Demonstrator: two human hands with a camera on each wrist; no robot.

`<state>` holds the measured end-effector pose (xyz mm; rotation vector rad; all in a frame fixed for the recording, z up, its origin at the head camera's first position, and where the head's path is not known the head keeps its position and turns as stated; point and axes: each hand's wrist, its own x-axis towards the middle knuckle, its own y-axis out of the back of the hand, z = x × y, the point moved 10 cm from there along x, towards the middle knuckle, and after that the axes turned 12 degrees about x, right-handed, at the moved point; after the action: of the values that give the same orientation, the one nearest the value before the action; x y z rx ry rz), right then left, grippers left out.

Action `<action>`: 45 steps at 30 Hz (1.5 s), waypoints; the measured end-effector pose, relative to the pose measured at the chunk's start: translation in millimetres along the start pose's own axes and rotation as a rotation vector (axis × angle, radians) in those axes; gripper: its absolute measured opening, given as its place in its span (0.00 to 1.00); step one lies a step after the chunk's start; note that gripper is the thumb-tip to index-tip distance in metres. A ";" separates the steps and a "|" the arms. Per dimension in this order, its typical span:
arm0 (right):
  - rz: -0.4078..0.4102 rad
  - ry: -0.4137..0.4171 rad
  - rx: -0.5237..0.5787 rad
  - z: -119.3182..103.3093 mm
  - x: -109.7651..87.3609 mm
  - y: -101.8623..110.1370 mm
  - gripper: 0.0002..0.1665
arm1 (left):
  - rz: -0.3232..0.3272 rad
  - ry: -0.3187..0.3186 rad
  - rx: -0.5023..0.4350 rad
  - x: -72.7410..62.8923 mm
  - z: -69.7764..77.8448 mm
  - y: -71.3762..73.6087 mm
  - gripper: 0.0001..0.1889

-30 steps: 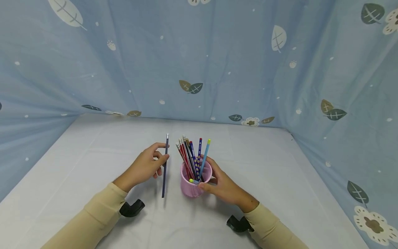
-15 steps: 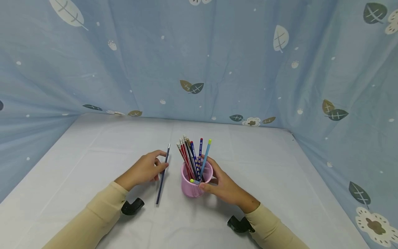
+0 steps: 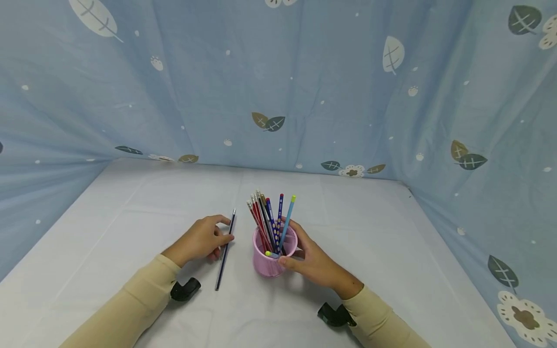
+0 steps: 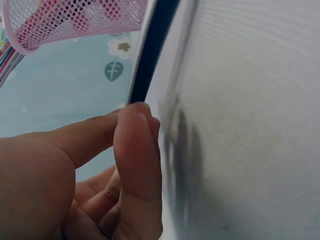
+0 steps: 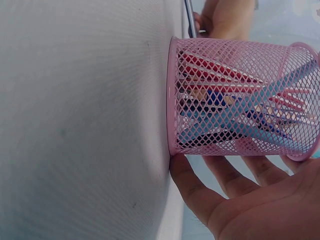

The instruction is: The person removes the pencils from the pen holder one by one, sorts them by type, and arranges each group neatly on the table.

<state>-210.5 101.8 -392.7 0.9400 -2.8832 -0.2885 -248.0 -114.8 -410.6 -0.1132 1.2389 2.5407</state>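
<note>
A dark blue pencil (image 3: 222, 267) slants close over the white cloth, pinched between the thumb and fingers of my left hand (image 3: 197, 241). Its silvery end points away from me. In the left wrist view, the pencil (image 4: 154, 50) rises from the fingertips, whose contact hides part of it. Right of it stands a pink mesh pencil cup (image 3: 262, 263), upright and filled with several red, black, blue and light blue pencils. My right hand (image 3: 316, 263) holds the cup from the right, thumb on the near side and fingers round the far side. Through the mesh (image 5: 225, 100), the pencils show.
A white cloth (image 3: 370, 227) covers the table. Behind and at both sides hangs a blue curtain (image 3: 304, 87) with leaves and flowers. Black wrist cameras (image 3: 186, 290) sit under both forearms, close to the cloth.
The left hand has lowered the blue pencil toward the cloth and toward me, and tilted its near end leftward. The right hand and the cup have stayed in place.
</note>
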 end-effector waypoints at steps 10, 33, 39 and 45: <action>-0.010 0.019 0.001 -1.8 1.8 -1.2 0.48 | -0.003 0.038 -0.039 1.8 -7.3 -2.3 0.27; -0.004 -0.001 0.010 0.0 2.1 -1.4 0.48 | 0.048 0.009 0.030 3.5 -7.9 2.1 0.34; 0.001 -0.004 0.002 0.0 0.8 -1.1 0.48 | 0.244 -0.095 0.115 -3.3 15.5 26.7 0.25; 0.009 -0.018 -0.003 0.3 0.1 1.4 0.48 | 0.322 -0.138 0.065 -12.9 37.5 35.8 0.15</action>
<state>-211.3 102.9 -392.8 0.9278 -2.9018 -0.3020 -244.5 -109.3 -357.6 0.2952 1.3774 2.7136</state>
